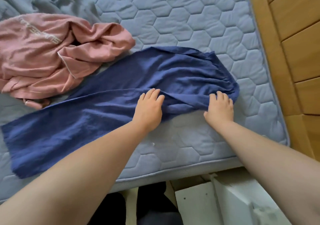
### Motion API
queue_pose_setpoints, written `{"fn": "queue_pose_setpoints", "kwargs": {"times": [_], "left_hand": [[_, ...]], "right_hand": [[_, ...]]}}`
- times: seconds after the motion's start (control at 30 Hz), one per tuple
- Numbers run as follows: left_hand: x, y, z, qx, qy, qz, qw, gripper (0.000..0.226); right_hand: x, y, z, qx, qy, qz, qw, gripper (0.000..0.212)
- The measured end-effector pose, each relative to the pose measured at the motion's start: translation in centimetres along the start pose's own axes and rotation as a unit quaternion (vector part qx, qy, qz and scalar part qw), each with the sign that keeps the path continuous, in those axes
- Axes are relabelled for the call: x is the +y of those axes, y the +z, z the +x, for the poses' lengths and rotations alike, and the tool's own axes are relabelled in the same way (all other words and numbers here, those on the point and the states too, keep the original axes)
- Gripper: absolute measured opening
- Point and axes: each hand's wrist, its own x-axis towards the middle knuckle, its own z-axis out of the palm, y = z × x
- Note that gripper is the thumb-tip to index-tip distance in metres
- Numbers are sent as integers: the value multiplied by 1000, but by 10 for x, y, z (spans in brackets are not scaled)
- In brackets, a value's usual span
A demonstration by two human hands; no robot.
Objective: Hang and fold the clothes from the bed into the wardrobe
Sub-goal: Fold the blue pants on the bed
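Two hands rest on the blue trousers, spread across the mattress, waistband to the right. Your left hand presses mid-garment, fingers close together; your right hand presses near the waistband, fingers slightly spread. Pink garment crumpled far left.

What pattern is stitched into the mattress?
Hexagons, quilted into the light blue mattress; the head view shows them clearly.
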Motion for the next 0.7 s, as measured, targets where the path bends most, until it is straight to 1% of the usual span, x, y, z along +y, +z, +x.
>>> {"fn": "queue_pose_setpoints", "kwargs": {"times": [0.03,0.1,0.13,0.2,0.27,0.33,0.37,0.43,0.47,0.53,0.63,0.7], "left_hand": [[5,0,7,-8,-6,3,1000,40],[20,5,25,-50,-26,11,998,47],[26,7,32,-75,-42,22,996,47],[35,9,42,-109,-75,43,990,39],[39,6,51,-119,-81,86,986,22],[41,2,56,-107,-65,105,987,16],[41,-1,58,-93,-68,88,989,15],[38,-9,64,-61,-119,14,991,15],[35,-15,68,-47,-149,-16,988,16],[26,-27,78,-38,-190,-44,980,18],[10,-49,100,-37,-222,-55,973,18],[-1,-59,119,0,-257,-63,964,19]], "right_hand": [[4,3,4,2,7,-2,1000,52],[15,9,14,0,20,-4,1000,51],[19,11,18,-5,23,-9,1000,47],[28,15,26,-4,29,-19,999,35],[38,15,32,4,35,-23,999,30],[50,15,36,42,33,-4,999,26],[56,13,38,73,32,17,997,22],[67,6,42,115,36,71,990,17],[71,-1,46,110,40,104,988,17],[72,-21,59,89,49,179,979,20],[60,-51,93,98,31,280,954,22],[47,-68,119,114,8,317,941,17]]}}
